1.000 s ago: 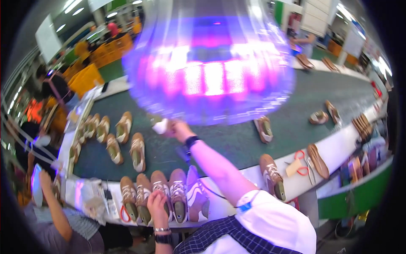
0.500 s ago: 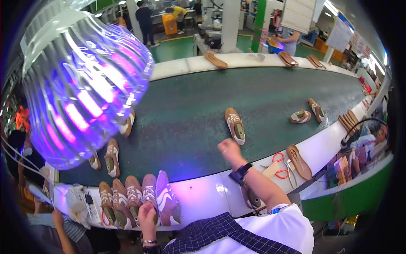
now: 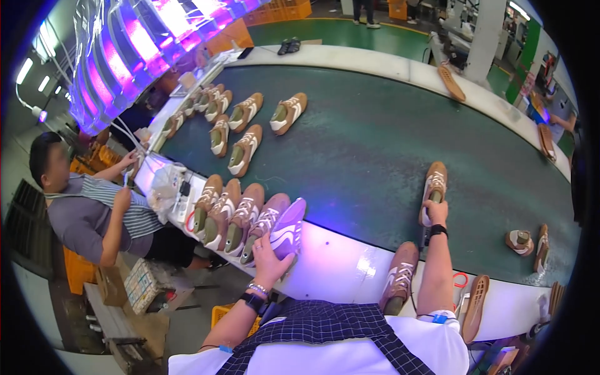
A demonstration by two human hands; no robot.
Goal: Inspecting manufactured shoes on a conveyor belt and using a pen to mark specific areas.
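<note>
My left hand (image 3: 270, 262) grips the end shoe (image 3: 286, 232) of a row of brown sneakers (image 3: 228, 215) standing side by side on the white ledge (image 3: 337, 262); purple light tints that shoe. My right hand (image 3: 436, 212) reaches forward and holds the heel of a single brown sneaker (image 3: 432, 190) lying on the dark green conveyor belt (image 3: 362, 144). Another brown sneaker (image 3: 399, 278) sits on the ledge just left of my right forearm.
Several more sneakers (image 3: 244, 125) lie on the belt at the far left. A seated person in a striped shirt (image 3: 94, 212) works at the left. A shoe part (image 3: 519, 240) and soles (image 3: 476, 303) lie at the right. Purple lamps (image 3: 125, 50) hang upper left.
My head has turned, shifting the view. My right hand moved forward from the ledge onto the belt and took hold of the lone sneaker's heel. My left hand stays on the row's end shoe.
</note>
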